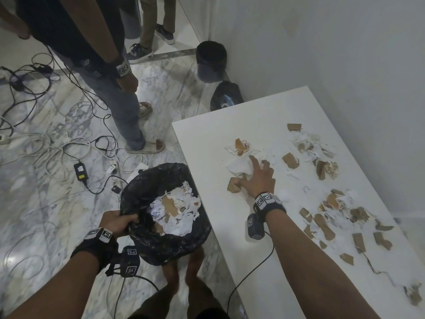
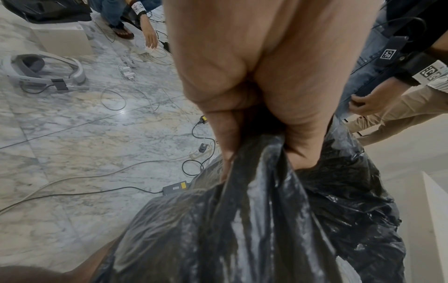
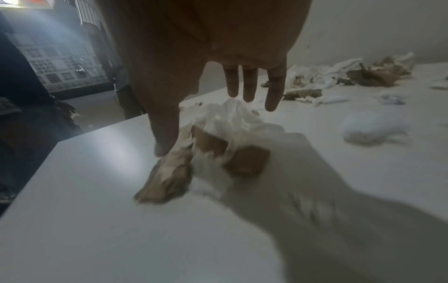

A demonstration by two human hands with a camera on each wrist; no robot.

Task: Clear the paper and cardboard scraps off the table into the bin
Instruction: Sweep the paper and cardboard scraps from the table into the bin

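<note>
A black bin bag (image 1: 158,240) hangs beside the white table (image 1: 207,134), open at the top, with white paper and brown cardboard scraps inside. My left hand (image 1: 117,221) grips its rim (image 2: 261,153). My right hand (image 1: 257,178) is spread flat, fingers straight, over a clump of crumpled white paper (image 1: 239,166) and a brown cardboard piece (image 1: 233,186) near the table's left side. In the right wrist view my right hand's fingers (image 3: 249,86) hover just above the paper clump (image 3: 230,122), the thumb touching a cardboard scrap (image 3: 167,178). Several more scrap piles (image 1: 310,146) lie further right.
Another person (image 1: 119,93) stands on the marble floor beyond the bag. Cables and a power adapter (image 1: 80,171) sprawl over the floor. A dark bin (image 1: 211,63) and a black bag (image 1: 226,95) sit at the wall by the table's far corner. A headset (image 2: 46,72) lies on the floor.
</note>
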